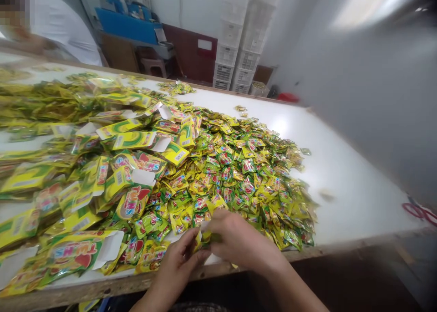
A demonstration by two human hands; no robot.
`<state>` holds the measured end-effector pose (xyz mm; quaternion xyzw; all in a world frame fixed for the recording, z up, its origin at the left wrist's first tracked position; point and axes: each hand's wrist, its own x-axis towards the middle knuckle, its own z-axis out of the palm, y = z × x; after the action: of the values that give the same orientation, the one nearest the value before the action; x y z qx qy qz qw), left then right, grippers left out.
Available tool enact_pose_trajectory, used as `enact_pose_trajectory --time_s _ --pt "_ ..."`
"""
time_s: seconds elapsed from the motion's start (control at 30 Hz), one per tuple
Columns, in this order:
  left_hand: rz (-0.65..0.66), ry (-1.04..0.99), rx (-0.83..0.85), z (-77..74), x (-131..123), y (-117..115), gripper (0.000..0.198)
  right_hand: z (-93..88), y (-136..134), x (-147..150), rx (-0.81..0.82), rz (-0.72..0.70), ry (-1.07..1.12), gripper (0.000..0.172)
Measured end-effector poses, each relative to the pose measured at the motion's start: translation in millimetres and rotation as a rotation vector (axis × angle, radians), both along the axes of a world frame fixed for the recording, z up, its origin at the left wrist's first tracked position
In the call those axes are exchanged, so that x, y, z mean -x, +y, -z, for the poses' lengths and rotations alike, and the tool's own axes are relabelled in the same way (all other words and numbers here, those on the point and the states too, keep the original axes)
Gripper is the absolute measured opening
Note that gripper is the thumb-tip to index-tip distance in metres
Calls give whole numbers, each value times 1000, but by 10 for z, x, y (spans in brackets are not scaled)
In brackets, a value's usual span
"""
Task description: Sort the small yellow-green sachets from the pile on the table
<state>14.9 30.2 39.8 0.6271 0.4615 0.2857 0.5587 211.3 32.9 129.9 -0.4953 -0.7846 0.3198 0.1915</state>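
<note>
Near the table's front edge, my left hand is closed around a small yellow-green carton, mostly covered by fingers, with a pale flap showing at its top. My right hand meets it from the right, slightly blurred, its fingers bent down at the carton's top. Whatever those fingers hold is hidden. Right beyond both hands spreads a heap of small shiny candy sachets, yellow and green with fruit pictures. To the left lie many cartons marked "TWINS", several with white end flaps standing up.
The white table has a wooden edge along the front. Red-handled scissors lie at the far right. Stacked white crates stand behind the table, near a blue-topped desk. Another person is at the upper left.
</note>
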Motion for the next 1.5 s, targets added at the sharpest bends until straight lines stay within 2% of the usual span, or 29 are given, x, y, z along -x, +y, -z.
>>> enact_pose_trajectory --time_s 0.1,0.2,0.27,0.37,0.5,0.6,0.67,0.73,0.87,0.93,1.0,1.1,1.17,1.23,1.3,1.4,1.5 --pt "0 -125 40 43 15 13 32 -53 10 3 31 25 47 17" --pt "-42 -184 90 75 42 32 30 63 33 55 -48 145 69 10" --pt "-64 -207 113 77 60 34 29 142 52 102 -160 117 16 14" --pt "-60 -254 137 41 73 19 24 178 67 162 -263 -1 -73 20" --pt "-121 -293 177 -47 46 -26 25 169 61 196 -201 -23 12 7" --pt "-231 -285 181 -99 7 -61 24 209 74 213 -165 9 68 15" --pt "-197 -275 182 -105 2 -66 25 242 99 220 -211 18 44 13" --pt "-110 -261 171 -85 24 -51 27 260 125 213 -248 -3 1 13" --pt "-39 -175 128 -6 115 -6 29 262 102 140 -138 -108 36 12" --pt "-41 -162 153 16 160 -4 33 296 33 92 -91 -26 160 16" --pt "-76 -177 220 11 192 -21 36 386 -65 67 -39 188 341 16" --pt "-107 -221 327 -41 207 -52 37 598 -219 125 220 438 645 15" --pt "-77 -261 368 -85 201 -57 34 719 -288 220 370 464 745 18" --pt "-66 -295 384 -109 198 -43 35 770 -307 313 331 456 728 15" --pt "-129 -284 346 -96 211 -19 36 754 -280 365 168 453 674 13" --pt "-244 -151 162 -20 256 10 31 706 -207 364 45 410 683 14" --pt "-251 -22 -24 50 273 12 26 733 -164 347 70 421 724 13"
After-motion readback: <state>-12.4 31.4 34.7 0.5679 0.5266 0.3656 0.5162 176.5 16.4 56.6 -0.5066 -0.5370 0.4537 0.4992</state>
